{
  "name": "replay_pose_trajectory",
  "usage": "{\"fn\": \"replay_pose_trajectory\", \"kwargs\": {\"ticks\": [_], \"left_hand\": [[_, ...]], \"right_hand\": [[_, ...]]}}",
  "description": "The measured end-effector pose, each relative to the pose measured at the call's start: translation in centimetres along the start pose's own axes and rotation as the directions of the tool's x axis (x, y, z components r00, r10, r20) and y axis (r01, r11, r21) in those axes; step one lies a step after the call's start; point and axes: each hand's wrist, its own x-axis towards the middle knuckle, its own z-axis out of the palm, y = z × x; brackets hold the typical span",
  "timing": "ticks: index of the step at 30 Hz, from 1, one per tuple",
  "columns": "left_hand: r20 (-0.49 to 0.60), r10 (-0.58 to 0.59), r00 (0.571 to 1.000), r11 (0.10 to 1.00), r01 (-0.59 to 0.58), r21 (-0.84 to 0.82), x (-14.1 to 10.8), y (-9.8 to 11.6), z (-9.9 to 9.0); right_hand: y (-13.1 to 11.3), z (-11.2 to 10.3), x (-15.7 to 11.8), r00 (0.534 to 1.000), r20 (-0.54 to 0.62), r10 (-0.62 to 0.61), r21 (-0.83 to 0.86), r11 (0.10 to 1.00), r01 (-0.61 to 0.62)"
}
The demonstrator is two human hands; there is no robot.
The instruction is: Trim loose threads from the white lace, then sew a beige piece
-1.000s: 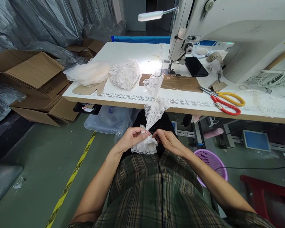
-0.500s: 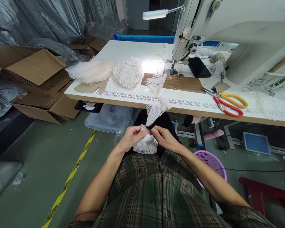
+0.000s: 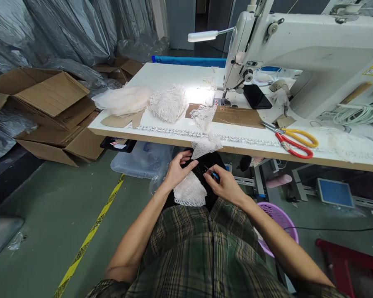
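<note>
My right hand (image 3: 222, 184) is closed around small blue-handled thread snips (image 3: 215, 175), their thin tip pointing up and left. To the left, my left hand (image 3: 178, 170) has its thumb apart from curled fingers, with nothing visible between them. Its fingertips are close to a white lace piece (image 3: 207, 145) that hangs over the table's front edge. A second white lace piece (image 3: 190, 191) lies on my lap below both hands. The dark cloth of my lap shows between the hands.
A sewing machine (image 3: 244, 62) with a lit lamp (image 3: 202, 36) stands on the white table (image 3: 170, 72). Gathered lace (image 3: 168, 103), pale mesh (image 3: 122, 100), red-and-yellow scissors (image 3: 294, 142) and a phone (image 3: 256, 97) lie there. A purple basket (image 3: 279, 213) stands at right, cardboard boxes (image 3: 49, 95) at left.
My hands have moved apart, and my left hand has let go of the lace, which now lies spread on my lap. The blue snips now show in my right hand.
</note>
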Motion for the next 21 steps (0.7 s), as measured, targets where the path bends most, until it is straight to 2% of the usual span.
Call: {"fn": "replay_pose_trajectory", "kwargs": {"ticks": [2,4,6,8,10,11,12,14,16,17,18,19,21], "left_hand": [[-0.026,0.079,0.997,0.997,-0.079,0.016,-0.1,1.1,0.6],[-0.022,0.203,0.979,0.969,-0.198,0.144,-1.1,2.2,1.1],[0.058,0.356,0.933,0.887,-0.357,0.293,-2.5,3.0,1.5],[0.192,0.467,0.863,0.784,-0.505,0.362,-3.9,3.6,1.7],[0.295,0.518,0.803,0.721,-0.595,0.355,-5.0,3.9,1.6],[0.307,0.527,0.793,0.716,-0.609,0.343,-5.2,4.0,1.4],[0.287,0.524,0.802,0.729,-0.597,0.335,-5.2,4.0,1.0],[0.167,0.474,0.865,0.806,-0.502,0.315,-4.6,3.9,0.2],[0.058,0.353,0.934,0.911,-0.357,0.207,-3.5,3.8,-0.7],[0.068,0.277,0.958,0.954,-0.283,0.098,-3.0,3.8,-1.0],[0.131,0.202,0.971,0.979,-0.198,-0.04,-2.6,3.7,-1.2],[0.228,0.139,0.964,0.978,-0.097,-0.185,-2.3,3.7,-1.3],[0.429,0.065,0.901,0.909,0.124,-0.398,-2.3,3.8,-1.2]], "right_hand": [[-0.5,-0.5,0.3,0.997,-0.063,-0.035,0.07,0.997,0.04],[-0.9,-0.7,0.6,0.991,-0.126,-0.053,0.128,0.989,0.069],[-1.0,-0.5,0.8,0.983,-0.182,-0.034,0.145,0.988,0.061],[-1.0,-0.1,0.9,0.971,-0.241,0.014,0.123,0.992,0.017],[-0.9,0.3,0.9,0.956,-0.288,0.061,0.09,0.995,-0.036],[-0.9,0.4,0.9,0.953,-0.293,0.071,0.086,0.995,-0.048],[-0.9,0.4,0.8,0.957,-0.283,0.069,0.092,0.995,-0.044],[-0.9,0.3,0.4,0.974,-0.226,0.023,0.136,0.991,0.008],[-1.2,0.1,-0.1,0.988,-0.143,-0.056,0.201,0.976,0.085],[-1.4,0.1,-0.4,0.991,-0.094,-0.097,0.235,0.965,0.117],[-1.7,0.1,-0.8,0.99,-0.042,-0.135,0.268,0.953,0.142],[-1.9,0.1,-1.1,0.986,0.008,-0.168,0.297,0.942,0.159],[-2.1,0.1,-1.6,0.974,0.087,-0.21,0.338,0.926,0.17]]}}
